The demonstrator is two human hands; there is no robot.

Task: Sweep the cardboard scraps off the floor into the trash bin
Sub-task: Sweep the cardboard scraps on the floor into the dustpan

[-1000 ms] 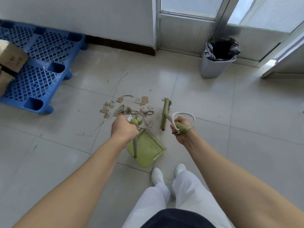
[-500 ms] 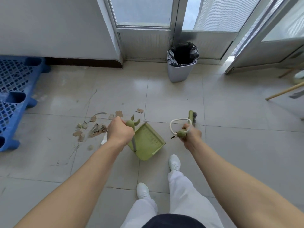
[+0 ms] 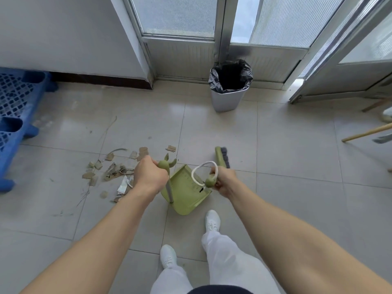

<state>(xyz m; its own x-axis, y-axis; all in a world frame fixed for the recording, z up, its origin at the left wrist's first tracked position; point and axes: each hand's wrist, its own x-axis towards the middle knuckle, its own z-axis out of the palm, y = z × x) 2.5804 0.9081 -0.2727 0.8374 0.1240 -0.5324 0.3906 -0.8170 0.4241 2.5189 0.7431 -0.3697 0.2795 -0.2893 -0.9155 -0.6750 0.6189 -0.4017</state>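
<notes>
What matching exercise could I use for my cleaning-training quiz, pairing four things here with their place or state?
Things:
1. dustpan
2. broom
3. trash bin
4. cardboard scraps

Places or states:
A. lined with a black bag, by the door
B. handle held in the right hand
C. scattered on the tiles
D. handle held in the left hand

Pairs: 1-D, 2-B, 3-A, 4-C

Pale glossy floor tiles (image 3: 286, 145) under me, kinda scuffed and dusty. White wall (image 3: 63, 35) with a dark baseboard (image 3: 99, 80) on my left, metal-framed frosted glass doors (image 3: 176, 15) ahead letting in daylight. Blue plastic pallet (image 3: 14, 115) sits far left, wooden sticks (image 3: 364, 132) poke in at right.
</notes>
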